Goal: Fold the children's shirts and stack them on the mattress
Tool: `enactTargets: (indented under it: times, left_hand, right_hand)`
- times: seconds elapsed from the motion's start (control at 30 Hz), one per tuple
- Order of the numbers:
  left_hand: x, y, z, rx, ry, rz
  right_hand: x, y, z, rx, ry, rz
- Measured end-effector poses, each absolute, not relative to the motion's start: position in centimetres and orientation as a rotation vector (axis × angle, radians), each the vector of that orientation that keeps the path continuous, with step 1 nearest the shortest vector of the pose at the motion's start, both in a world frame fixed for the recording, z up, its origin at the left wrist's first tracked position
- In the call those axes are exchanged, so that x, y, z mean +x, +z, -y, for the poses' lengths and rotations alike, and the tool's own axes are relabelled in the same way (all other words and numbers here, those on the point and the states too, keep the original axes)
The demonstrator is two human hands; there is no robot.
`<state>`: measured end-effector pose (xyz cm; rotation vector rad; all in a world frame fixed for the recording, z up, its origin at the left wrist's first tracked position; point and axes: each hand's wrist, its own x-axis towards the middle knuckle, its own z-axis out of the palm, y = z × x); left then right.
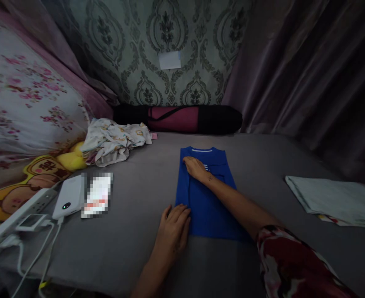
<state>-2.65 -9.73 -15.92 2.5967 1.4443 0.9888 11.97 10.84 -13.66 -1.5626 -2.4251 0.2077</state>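
Note:
A blue T-shirt (210,211) lies on the grey sheet before me, sides folded in, its neckline at the far end. Part of a white print shows near its upper middle. My right hand (195,168) reaches across the shirt, fingers bent and closed on its upper left edge by the shoulder. Lower down, my left hand (174,225) rests at the shirt's left edge, fingers stretched out over the cloth and thumb apart. The right forearm covers part of the shirt's right side.
A folded pale cloth (334,198) lies at the right. On the left are a crumpled patterned garment (117,138), a yellow plush (46,171), a white power bank (70,196), a power strip (18,219) with cables, and a blurred-out item (98,195). A black-and-maroon roll bag (176,119) lies along the wall.

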Motion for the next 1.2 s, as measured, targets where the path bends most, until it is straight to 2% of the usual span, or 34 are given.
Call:
enactTargets:
  times: [0.23,0.4,0.67,0.8,0.97,1.07,1.2]
  left_hand:
    - [-2.6,-15.7,9.7,2.589,1.059,-1.452]
    - [-2.5,-16.3,9.5,2.523,1.179,-1.555]
    - [-2.7,-15.8,9.8,2.509,0.946,-1.540]
    - [-2.8,-15.4,9.8,2.418,0.991,-1.526]
    - [-3.3,-15.6,9.9,2.145,1.258,-1.598]
    - [-3.7,-15.4,10.0,1.959,1.319,-1.758]
    - [-3.9,-14.9,10.1,1.882,1.319,-1.867]
  right_hand:
    - [12.7,-13.1,-12.5,-1.455,0.386,2.348]
    - [12.3,-12.5,-14.7,-1.577,0.289,2.235]
    - [8.8,-15.1,-14.6,-1.744,0.268,2.383]
    - [8.8,-15.8,-14.7,-1.724,0.289,2.373]
    - [9.9,-15.7,-15.3,-1.561,0.410,2.256]
    - [11.4,-15.0,-13.9,-1.337,0.385,2.214]
    - [14.1,-13.7,-10.0,-1.089,0.352,2.433]
